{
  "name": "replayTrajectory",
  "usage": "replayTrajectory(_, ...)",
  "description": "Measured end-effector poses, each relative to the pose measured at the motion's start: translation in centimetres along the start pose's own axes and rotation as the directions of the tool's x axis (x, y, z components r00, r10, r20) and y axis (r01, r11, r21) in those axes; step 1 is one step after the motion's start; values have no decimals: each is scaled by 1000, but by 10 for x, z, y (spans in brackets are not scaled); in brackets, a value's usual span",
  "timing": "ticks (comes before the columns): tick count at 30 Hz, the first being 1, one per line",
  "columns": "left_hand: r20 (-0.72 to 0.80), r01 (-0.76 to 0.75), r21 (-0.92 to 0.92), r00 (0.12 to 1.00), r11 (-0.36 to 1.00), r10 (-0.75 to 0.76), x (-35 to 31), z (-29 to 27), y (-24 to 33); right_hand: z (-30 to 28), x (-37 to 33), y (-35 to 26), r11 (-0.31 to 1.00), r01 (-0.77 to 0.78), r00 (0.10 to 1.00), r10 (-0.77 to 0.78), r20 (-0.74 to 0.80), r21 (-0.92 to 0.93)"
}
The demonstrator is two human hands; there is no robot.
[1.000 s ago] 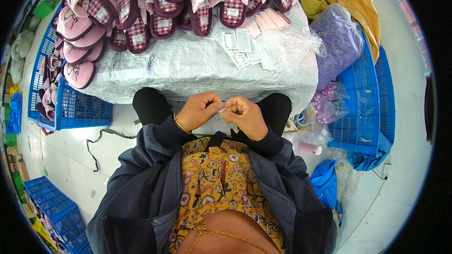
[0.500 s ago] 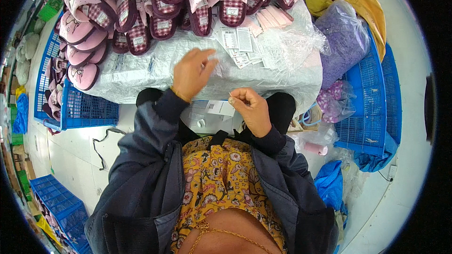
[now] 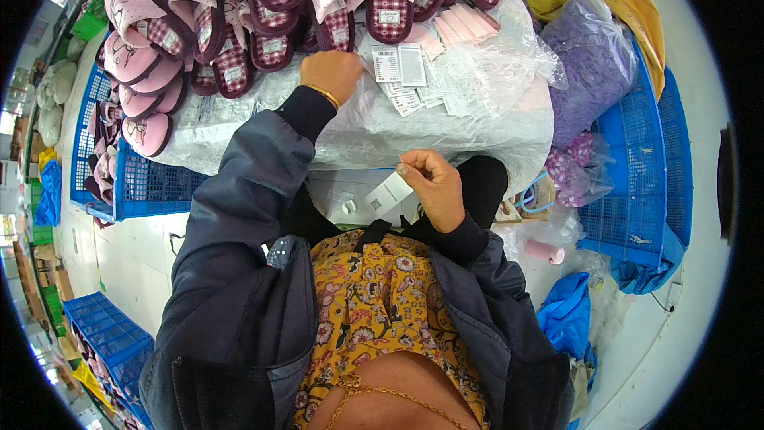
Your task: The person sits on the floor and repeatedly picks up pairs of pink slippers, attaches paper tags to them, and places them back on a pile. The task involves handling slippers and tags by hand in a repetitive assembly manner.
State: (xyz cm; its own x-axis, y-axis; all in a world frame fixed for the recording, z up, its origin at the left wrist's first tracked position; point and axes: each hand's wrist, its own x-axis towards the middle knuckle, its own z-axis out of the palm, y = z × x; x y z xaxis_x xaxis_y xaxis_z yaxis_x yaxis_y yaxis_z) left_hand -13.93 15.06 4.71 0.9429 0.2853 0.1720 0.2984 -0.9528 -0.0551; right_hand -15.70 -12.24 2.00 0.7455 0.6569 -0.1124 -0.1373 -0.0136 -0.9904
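Observation:
My left hand (image 3: 331, 77) reaches over the wrapped bench to the toe end of a plaid-lined pink slipper (image 3: 338, 32). Its fingers are hidden behind the back of the hand, so whether they grip the slipper does not show. Close to my lap, my right hand (image 3: 434, 188) is closed in a pinch, with a white hang tag (image 3: 388, 196) hanging at its fingertips. Between the hands and the slippers lie loose printed tags (image 3: 400, 68). Pale pink strips (image 3: 465, 25) lie beside them.
More pink slippers (image 3: 147, 134) are heaped along the bench's far and left sides. Clear plastic film (image 3: 509, 72) covers the bench's right part. Blue crates (image 3: 155, 183) stand at left and right. A purple filled bag (image 3: 585, 72) leans at the right, and a pink spool (image 3: 544, 252) lies below.
My left hand has moved away from me, from above the near part of the bench to the slippers. The tag at my right hand has swung and tilted; that hand stays nearly in place.

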Motion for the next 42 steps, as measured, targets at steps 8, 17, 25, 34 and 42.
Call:
replayTrajectory(8,-75,-70,101,994,992,78,-7,7,10,-8,-2,3,1000,-16,999,15,-42,-19)
replayTrajectory(17,-135,-267,135,949,954,284,-19,1,-9,-7,-4,5,999,-23,999,24,-46,28)
replayTrajectory(25,-115,-447,74,884,892,453,-85,-27,-8,-2,-1,6,999,8,1000,-8,-22,-40)
replayTrajectory(34,-61,41,-477,995,878,-79,-82,-24,-8,1,-2,3,999,-36,999,36,-12,-1)
replayTrajectory(42,12,141,-682,983,718,-182,-62,1,-26,6,-3,-2,1000,-12,1000,12,-19,-13)
